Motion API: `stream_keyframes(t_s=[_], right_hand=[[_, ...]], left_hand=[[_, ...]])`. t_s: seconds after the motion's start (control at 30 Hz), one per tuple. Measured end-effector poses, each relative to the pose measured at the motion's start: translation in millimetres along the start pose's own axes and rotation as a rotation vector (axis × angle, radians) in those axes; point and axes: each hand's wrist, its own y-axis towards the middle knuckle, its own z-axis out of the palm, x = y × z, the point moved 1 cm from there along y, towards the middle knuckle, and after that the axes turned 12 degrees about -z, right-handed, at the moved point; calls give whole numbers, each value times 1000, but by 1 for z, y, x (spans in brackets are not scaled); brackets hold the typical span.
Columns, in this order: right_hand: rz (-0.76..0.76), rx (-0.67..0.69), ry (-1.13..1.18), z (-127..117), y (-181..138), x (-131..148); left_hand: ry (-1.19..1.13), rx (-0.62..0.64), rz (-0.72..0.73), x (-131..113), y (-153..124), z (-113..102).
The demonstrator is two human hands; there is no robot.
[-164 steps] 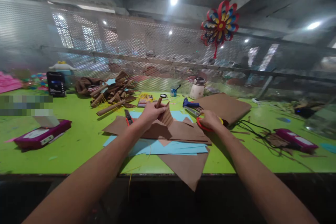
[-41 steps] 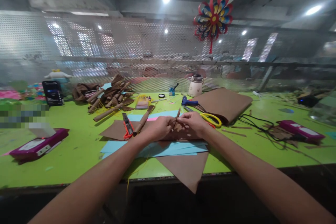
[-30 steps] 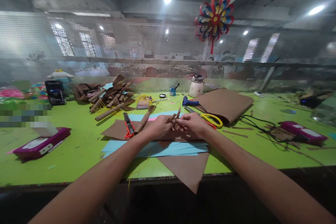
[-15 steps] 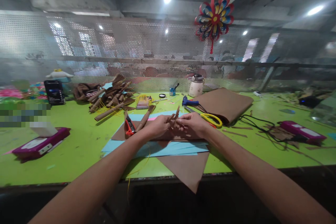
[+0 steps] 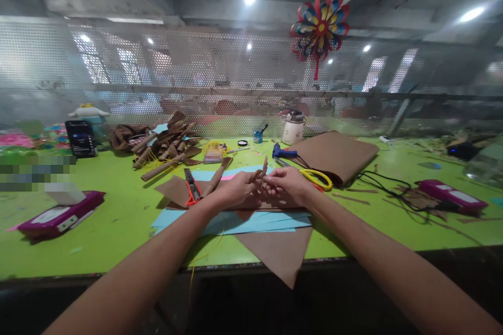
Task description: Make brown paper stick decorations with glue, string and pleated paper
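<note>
My left hand point(image 5: 239, 188) is closed around a gathered piece of brown paper point(image 5: 264, 168) whose pleated ends stick up between the hands. My right hand point(image 5: 290, 183) pinches the same piece from the right with thumb and fingertips. Below them lies a brown paper sheet point(image 5: 173, 191) on light blue sheets point(image 5: 231, 222); a pointed brown sheet point(image 5: 281, 254) hangs over the table's front edge. Left of my left hand rest an orange-handled cutting tool point(image 5: 192, 188) and a rolled brown paper tube point(image 5: 217, 178). Yellow-handled scissors point(image 5: 320, 179) lie right of my right hand.
A blue glue gun point(image 5: 285, 152) lies behind my hands. Folded brown paper point(image 5: 334, 154) is at right, a heap of paper rolls point(image 5: 168, 146) at left. Purple boxes point(image 5: 63, 214) stand at both sides. A jar point(image 5: 258, 137) and a white bottle point(image 5: 293, 128) are at the back.
The brown sheet's left corner has swung up and outward to the left, and the orange-handled tool on it has tilted. Both hands keep their hold and have hardly moved.
</note>
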Motion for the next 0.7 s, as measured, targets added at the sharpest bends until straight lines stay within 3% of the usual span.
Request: stream_keyframes(t_s=[0.47,0.7], right_hand=[[74,-77,118,2,2,-8],[-7,-131,-75,3,1,-1]], left_hand=[[42,-7,63,3,1,2],[4,16,-27,-3,-1,5]])
